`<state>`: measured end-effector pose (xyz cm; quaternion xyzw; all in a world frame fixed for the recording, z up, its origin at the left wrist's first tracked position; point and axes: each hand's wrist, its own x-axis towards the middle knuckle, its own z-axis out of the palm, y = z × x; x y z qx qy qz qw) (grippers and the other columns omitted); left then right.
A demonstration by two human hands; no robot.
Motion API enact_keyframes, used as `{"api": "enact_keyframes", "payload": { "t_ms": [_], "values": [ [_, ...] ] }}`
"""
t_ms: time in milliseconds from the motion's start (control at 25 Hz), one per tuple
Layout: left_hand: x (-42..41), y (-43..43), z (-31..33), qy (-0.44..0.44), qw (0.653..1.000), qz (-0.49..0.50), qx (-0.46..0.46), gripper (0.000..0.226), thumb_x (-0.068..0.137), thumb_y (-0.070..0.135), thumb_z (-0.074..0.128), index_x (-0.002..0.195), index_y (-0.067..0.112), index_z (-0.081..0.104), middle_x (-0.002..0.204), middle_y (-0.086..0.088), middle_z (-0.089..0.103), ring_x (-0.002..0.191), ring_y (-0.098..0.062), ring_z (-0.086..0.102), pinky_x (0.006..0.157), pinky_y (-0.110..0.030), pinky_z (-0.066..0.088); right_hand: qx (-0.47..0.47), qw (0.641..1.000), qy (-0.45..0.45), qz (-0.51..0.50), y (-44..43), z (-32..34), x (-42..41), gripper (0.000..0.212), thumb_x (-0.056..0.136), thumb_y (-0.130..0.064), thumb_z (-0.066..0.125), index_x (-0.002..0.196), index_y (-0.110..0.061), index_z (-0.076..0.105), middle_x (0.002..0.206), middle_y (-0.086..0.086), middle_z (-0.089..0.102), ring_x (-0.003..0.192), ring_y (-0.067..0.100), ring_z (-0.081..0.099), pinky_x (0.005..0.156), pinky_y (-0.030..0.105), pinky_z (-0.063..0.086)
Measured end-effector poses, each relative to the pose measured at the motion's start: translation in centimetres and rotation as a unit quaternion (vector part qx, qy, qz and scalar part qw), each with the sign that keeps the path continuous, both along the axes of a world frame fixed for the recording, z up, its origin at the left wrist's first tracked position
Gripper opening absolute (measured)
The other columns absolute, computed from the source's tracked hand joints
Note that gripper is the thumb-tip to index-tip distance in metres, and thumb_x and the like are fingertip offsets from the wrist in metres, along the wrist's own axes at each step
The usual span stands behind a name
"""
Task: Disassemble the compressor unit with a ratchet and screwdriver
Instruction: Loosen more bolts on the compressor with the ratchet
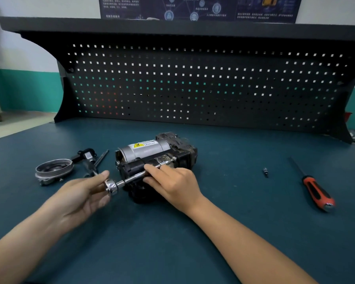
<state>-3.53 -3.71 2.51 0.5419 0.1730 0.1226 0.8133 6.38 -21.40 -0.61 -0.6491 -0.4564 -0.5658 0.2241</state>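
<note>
The compressor unit (152, 154), a grey cylinder with a yellow warning label on a black body, lies on its side mid-bench. A chrome ratchet with a long extension (131, 179) runs along its front side toward a fastener near the right end. My left hand (84, 193) pinches the ratchet head at the near left end. My right hand (172, 183) rests on the black body, its fingers laid over the extension bar. A red and black screwdriver (316, 191) lies on the bench at the right, untouched.
A round metal cover (53, 171) and a few loose black and metal parts (90, 160) lie left of the unit. A small bit (265, 172) lies right of it. The dark pegboard back panel (193, 85) stands behind the blue-green bench top (172, 242).
</note>
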Motion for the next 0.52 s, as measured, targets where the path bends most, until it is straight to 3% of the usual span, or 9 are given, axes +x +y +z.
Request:
{"api": "enact_keyframes", "payload": {
  "t_ms": [120,200,240,280,360,400,440,480,520],
  "values": [
    [0.0,0.1,-0.5,0.001,1.000,0.008,0.006,0.013,0.090,0.014,0.055,0.078,0.008,0.056,0.057,-0.004,0.066,0.046,-0.012,0.064,0.041,-0.017,0.050,-0.009,1.000,-0.004,-0.005,-0.1,0.2,0.1,0.020,0.085,-0.023,0.060,0.080,-0.011,0.075,0.054,0.000,0.055,0.042,0.016,0.051,0.036,0.025,0.039],
    [-0.3,-0.1,-0.6,-0.079,0.983,0.035,0.160,0.011,0.088,0.015,0.058,0.079,0.010,0.058,0.064,0.000,0.068,0.055,-0.011,0.065,0.051,-0.015,0.053,-0.013,1.000,-0.009,-0.006,0.1,0.4,0.1,0.020,0.086,-0.021,0.059,0.077,-0.010,0.074,0.052,0.000,0.052,0.041,0.016,0.048,0.035,0.026,0.038],
    [-0.6,-0.1,-0.4,-0.141,0.945,0.062,0.287,0.008,0.087,0.015,0.060,0.080,0.013,0.058,0.068,0.002,0.068,0.062,-0.011,0.065,0.060,-0.011,0.052,-0.014,1.000,-0.011,-0.006,0.2,0.4,0.1,0.021,0.086,-0.020,0.059,0.075,-0.009,0.073,0.051,0.000,0.051,0.040,0.017,0.047,0.035,0.026,0.037],
    [-0.9,0.0,-0.2,-0.203,0.870,0.097,0.439,0.008,0.087,0.017,0.063,0.081,0.017,0.057,0.074,0.005,0.068,0.070,-0.008,0.064,0.068,-0.007,0.048,-0.011,1.000,-0.012,-0.006,0.3,0.5,0.2,0.021,0.086,-0.019,0.059,0.074,-0.009,0.073,0.050,0.000,0.051,0.040,0.017,0.046,0.035,0.026,0.037],
    [-1.3,0.6,0.5,-0.315,0.641,0.114,0.690,0.010,0.087,0.026,0.061,0.084,0.022,0.052,0.076,0.008,0.065,0.080,-0.007,0.058,0.082,-0.006,0.036,-0.005,1.000,-0.010,-0.008,0.4,0.6,0.2,0.022,0.086,-0.019,0.058,0.073,-0.008,0.072,0.049,0.000,0.052,0.040,0.018,0.047,0.035,0.026,0.037],
    [-1.4,1.1,0.5,-0.356,0.533,0.095,0.762,0.009,0.087,0.028,0.056,0.087,0.020,0.051,0.074,0.008,0.065,0.079,-0.011,0.054,0.086,-0.011,0.034,-0.005,1.000,-0.008,-0.009,0.5,0.6,0.1,0.022,0.086,-0.019,0.058,0.073,-0.008,0.072,0.049,0.000,0.053,0.040,0.018,0.048,0.035,0.026,0.037],
    [-1.4,1.4,0.3,-0.371,0.475,0.084,0.793,0.013,0.089,0.030,0.053,0.088,0.017,0.052,0.073,0.004,0.066,0.077,-0.013,0.052,0.087,-0.014,0.034,-0.006,1.000,-0.007,-0.012,0.5,0.5,0.1,0.022,0.086,-0.020,0.058,0.073,-0.009,0.072,0.049,0.000,0.053,0.040,0.018,0.049,0.035,0.026,0.037],
    [-1.4,1.3,0.3,-0.352,0.502,0.079,0.786,0.018,0.093,0.033,0.051,0.085,0.017,0.053,0.073,0.005,0.066,0.076,-0.012,0.053,0.083,-0.013,0.035,-0.008,1.000,-0.006,-0.016,0.5,0.4,0.0,0.023,0.086,-0.021,0.057,0.074,-0.009,0.072,0.049,-0.001,0.054,0.040,0.017,0.050,0.035,0.026,0.037],
    [-1.5,1.0,0.5,-0.309,0.595,0.086,0.737,0.019,0.093,0.034,0.053,0.081,0.020,0.055,0.074,0.011,0.066,0.077,-0.005,0.057,0.077,-0.007,0.036,-0.008,1.000,-0.002,-0.021,0.4,0.3,0.0,0.023,0.087,-0.022,0.057,0.076,-0.009,0.073,0.050,-0.001,0.055,0.041,0.016,0.051,0.035,0.026,0.037]
  ]
}}
